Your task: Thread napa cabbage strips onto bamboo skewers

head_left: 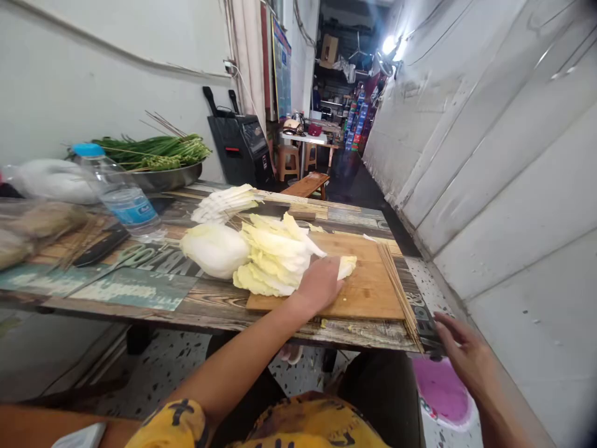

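Observation:
My left hand (pixel 319 285) is closed over a small cabbage leaf (pixel 347 266) on the wooden cutting board (pixel 368 286); the yellow tip sticks out past the fingers. Beside it lies a pile of loose pale-yellow cabbage leaves (pixel 275 255). A whole napa cabbage (pixel 215 250) rests left of that pile. My right hand (pixel 459 342) hovers off the table's right corner with its fingers apart and nothing visible in them. The nearest things to it are the thin bamboo skewers (pixel 400 292) along the board's right edge. More white leaves (pixel 224 204) are stacked behind.
A water bottle (pixel 124 196), a black-handled knife (pixel 100 244) and green scissors (pixel 125 258) lie to the left. Behind them stands a metal bowl of greens (pixel 163 174). A pink tub (pixel 443 389) sits on the floor below my right hand, near the wall (pixel 513 174).

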Motion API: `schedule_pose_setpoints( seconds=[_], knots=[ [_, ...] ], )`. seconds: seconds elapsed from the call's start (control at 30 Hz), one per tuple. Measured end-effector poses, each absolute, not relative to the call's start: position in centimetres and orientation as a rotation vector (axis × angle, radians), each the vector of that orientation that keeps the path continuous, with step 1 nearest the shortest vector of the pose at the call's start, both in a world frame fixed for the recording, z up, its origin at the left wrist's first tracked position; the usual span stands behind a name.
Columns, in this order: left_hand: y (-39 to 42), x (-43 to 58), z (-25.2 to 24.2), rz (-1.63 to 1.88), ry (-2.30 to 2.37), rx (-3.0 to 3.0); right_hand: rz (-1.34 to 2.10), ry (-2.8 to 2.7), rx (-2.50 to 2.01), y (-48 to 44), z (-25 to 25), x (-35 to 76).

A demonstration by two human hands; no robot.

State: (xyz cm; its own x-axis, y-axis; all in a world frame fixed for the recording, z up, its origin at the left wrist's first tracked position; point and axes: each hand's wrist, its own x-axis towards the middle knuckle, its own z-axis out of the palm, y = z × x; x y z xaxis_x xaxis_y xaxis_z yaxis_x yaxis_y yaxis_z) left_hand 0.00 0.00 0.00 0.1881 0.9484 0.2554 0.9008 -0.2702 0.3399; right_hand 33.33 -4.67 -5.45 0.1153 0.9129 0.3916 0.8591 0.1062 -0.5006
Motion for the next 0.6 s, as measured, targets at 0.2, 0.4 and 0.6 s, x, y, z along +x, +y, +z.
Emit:
schedule_pose_setpoints(
  seconds=[0.2, 0.4, 0.6],
  knots=[
    [-4.5, -6.9, 1.8, 1.447, 1.952, 1.831, -0.067, -1.984, -1.478, -2.2, -5.1, 28.3],
    [-9.2, -18.9, 1.3, 1.986, 2.903, 1.03, -0.086, -2.025, -1.486, -1.3, -7.1, 28.9],
    [-7.6, -23.7, -3.7, 1.244, 3.001, 0.875, -0.026, -2.017, -1.638, -0.2, -6.8, 28.7]
  ],
)
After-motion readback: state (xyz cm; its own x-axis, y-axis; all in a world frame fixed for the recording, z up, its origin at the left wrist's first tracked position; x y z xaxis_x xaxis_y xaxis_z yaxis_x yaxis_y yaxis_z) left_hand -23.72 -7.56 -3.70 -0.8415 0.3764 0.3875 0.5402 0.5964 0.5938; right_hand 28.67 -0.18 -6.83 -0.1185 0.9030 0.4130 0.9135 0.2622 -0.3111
